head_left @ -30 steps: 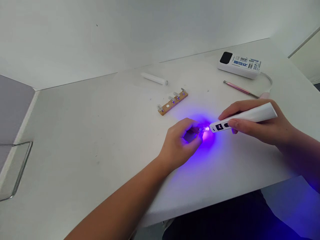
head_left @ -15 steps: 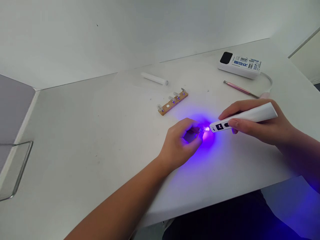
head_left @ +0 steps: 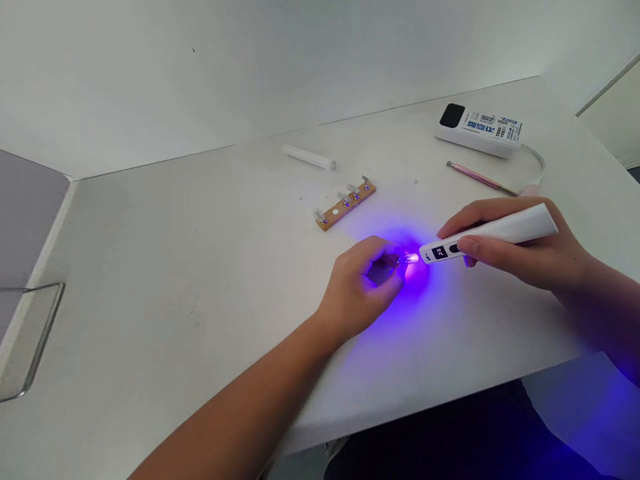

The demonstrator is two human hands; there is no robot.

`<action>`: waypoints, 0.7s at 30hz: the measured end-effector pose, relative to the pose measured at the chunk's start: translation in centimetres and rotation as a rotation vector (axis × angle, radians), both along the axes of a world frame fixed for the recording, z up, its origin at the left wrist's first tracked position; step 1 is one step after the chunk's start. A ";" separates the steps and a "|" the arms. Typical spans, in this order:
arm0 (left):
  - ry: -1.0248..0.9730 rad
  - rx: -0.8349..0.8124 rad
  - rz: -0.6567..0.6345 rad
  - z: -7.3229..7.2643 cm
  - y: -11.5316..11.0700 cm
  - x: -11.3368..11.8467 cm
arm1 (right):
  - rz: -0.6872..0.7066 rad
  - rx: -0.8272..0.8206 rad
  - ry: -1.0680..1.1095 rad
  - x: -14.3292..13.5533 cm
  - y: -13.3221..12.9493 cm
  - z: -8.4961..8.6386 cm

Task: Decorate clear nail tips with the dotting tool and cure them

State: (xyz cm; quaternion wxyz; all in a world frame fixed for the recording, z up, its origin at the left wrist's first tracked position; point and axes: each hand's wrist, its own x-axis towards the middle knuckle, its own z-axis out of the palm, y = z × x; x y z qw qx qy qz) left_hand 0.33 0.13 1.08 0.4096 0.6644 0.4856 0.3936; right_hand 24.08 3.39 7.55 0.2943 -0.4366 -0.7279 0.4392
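Note:
My right hand [head_left: 525, 247] is wrapped round a white handheld UV nail lamp [head_left: 505, 228], its thumb near the dark button beside a small lit display. Violet light pours from the lamp's left end. Between thumb and fingertips, my left hand [head_left: 363, 283] pinches a clear nail tip [head_left: 411, 258], which glows right in front of the lamp with a small gap between. Behind the left hand lies a wooden display strip [head_left: 336, 217] carrying several clear nail tips on small stands, with a round white spot on it.
A white capped tube or pen [head_left: 307, 157] lies on the white table [head_left: 200, 373] behind the strip. At the back right rests a white power bank [head_left: 479, 131] with a cable. A pink dotting tool [head_left: 480, 177] lies in front of it. A metal wire frame [head_left: 43, 340] stands at far left.
Both hands hold nearly the same place; the lamp has shifted very slightly to the right at its rear end. The number on its display looks different.

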 end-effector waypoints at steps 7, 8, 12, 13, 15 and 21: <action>0.005 -0.008 0.004 -0.1 -0.1 0.0 | 0.001 0.000 0.001 -0.1 -0.1 0.2; 0.009 -0.006 0.004 -0.1 -0.1 0.0 | 0.002 0.002 -0.001 -0.1 -0.1 0.1; 0.010 -0.001 -0.003 0.0 0.0 0.0 | -0.001 0.012 -0.009 0.0 0.0 -0.1; 0.008 -0.004 -0.004 0.0 0.0 0.0 | -0.003 0.010 -0.013 0.1 0.0 -0.1; 0.007 -0.009 -0.006 0.0 0.0 -0.1 | -0.012 0.001 -0.021 0.1 0.0 -0.1; 0.007 -0.015 -0.002 0.1 0.0 -0.1 | -0.011 -0.008 -0.012 0.1 0.0 0.1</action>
